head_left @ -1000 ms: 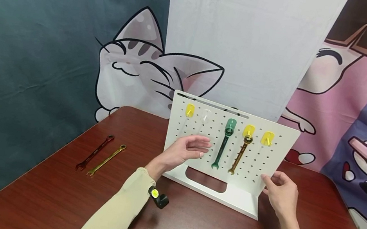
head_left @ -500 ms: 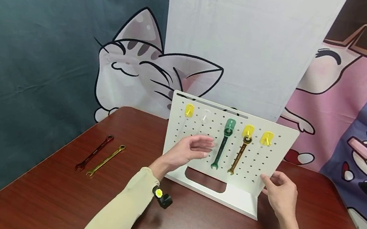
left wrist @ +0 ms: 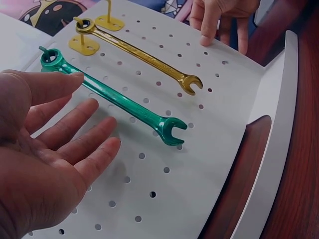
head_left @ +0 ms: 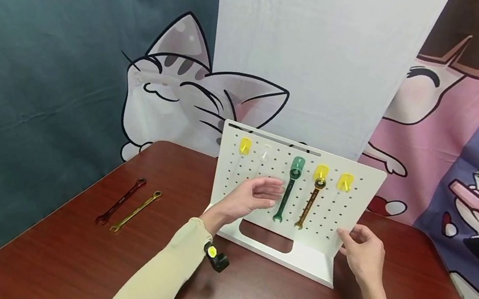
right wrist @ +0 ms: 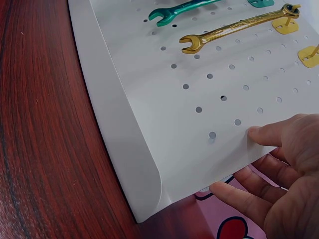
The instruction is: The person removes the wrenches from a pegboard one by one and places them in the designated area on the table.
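A white pegboard stand [head_left: 328, 209] stands upright on the table. From its green hook hangs a green combination wrench [head_left: 286, 198]; beside it a gold wrench [head_left: 309, 205] hangs from a yellow hook. My left hand [head_left: 251, 198] is just left of the green wrench, its fingers loosely extended. In the left wrist view the thumb [left wrist: 55, 84] overlaps the green wrench near its ring end, and the other fingers lie beside the shaft over the board. My right hand [head_left: 364, 251] holds the board's right edge, thumb [right wrist: 269, 133] on the front and fingers behind.
A red wrench [head_left: 121, 201] and a yellow-gold wrench [head_left: 135, 211] lie on the table [head_left: 56, 256] at left. Also on the board are a yellow hook [head_left: 245, 145] and a clear hook [head_left: 265, 153] at left, and another yellow hook [head_left: 345, 182] at right. Printed curtains hang behind.
My left hand has moved slightly right toward the green wrench. The right hand keeps its hold on the board's edge, and the head view has shifted a little.
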Available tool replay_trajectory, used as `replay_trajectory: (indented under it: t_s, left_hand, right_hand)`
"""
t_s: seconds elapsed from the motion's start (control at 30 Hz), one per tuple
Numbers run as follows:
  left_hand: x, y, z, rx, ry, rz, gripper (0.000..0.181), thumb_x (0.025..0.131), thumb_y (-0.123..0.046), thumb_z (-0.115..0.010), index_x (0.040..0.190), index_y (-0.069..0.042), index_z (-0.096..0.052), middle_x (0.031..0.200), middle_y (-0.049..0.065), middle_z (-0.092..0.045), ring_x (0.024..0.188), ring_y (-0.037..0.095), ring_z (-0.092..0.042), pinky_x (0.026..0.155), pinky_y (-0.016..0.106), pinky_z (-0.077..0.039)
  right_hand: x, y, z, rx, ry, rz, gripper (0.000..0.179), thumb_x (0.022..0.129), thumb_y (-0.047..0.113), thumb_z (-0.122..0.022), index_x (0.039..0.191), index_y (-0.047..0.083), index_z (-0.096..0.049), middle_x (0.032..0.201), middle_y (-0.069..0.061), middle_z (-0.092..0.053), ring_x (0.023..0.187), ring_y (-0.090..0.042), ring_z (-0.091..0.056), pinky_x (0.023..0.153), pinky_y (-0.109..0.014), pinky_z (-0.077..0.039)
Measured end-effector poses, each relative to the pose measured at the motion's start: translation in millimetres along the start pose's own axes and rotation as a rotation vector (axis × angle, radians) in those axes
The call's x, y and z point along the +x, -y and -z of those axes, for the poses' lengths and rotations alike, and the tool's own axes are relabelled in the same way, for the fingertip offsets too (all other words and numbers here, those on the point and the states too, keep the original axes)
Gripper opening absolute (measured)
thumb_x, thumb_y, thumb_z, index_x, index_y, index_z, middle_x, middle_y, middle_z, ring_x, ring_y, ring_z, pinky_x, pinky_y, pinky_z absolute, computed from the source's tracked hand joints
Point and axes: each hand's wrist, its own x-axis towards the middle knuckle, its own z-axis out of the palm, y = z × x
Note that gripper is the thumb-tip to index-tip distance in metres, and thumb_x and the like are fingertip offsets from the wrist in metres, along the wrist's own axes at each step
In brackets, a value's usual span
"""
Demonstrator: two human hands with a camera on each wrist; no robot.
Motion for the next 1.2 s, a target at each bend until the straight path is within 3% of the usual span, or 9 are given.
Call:
replay_trajectory:
  t_s: [0.17,0.7,1.2]
  left_hand:
    - [3.9,1.8,-2.8,-0.007,0.000,-0.001,0.054,0.101,0.004,-0.064,0.153,-0.003,-0.052,0.153,0.021,-0.059,0.143,0.035,-0.056,0.114,0.039,-0.052]
    - [16.5,5.7,-12.0,0.013,-0.023,0.078,0.060,0.099,-0.001,-0.069,0.155,-0.004,-0.049,0.150,0.019,-0.061,0.139,0.032,-0.059,0.112,0.038,-0.054]
    - [22.1,6.2,-18.8,-0.036,0.003,0.049,0.047,0.100,0.002,-0.067,0.146,-0.001,-0.058,0.144,0.019,-0.066,0.133,0.033,-0.064,0.107,0.032,-0.056]
  right_hand:
    - [-0.8,0,0,0.004,-0.006,0.016,0.042,0.101,0.026,-0.074,0.130,-0.003,-0.065,0.117,-0.027,-0.070,0.089,-0.028,-0.075,0.070,-0.029,-0.066]
    - [-3.1,2,-1,0.005,-0.020,0.016,0.036,0.100,0.023,-0.074,0.126,-0.002,-0.067,0.117,-0.026,-0.071,0.085,-0.025,-0.075,0.071,-0.029,-0.066]
    - [-3.2,1,-1,0.006,-0.019,0.015,0.034,0.100,0.022,-0.074,0.125,-0.001,-0.067,0.116,-0.025,-0.071,0.089,-0.029,-0.074,0.072,-0.030,-0.066]
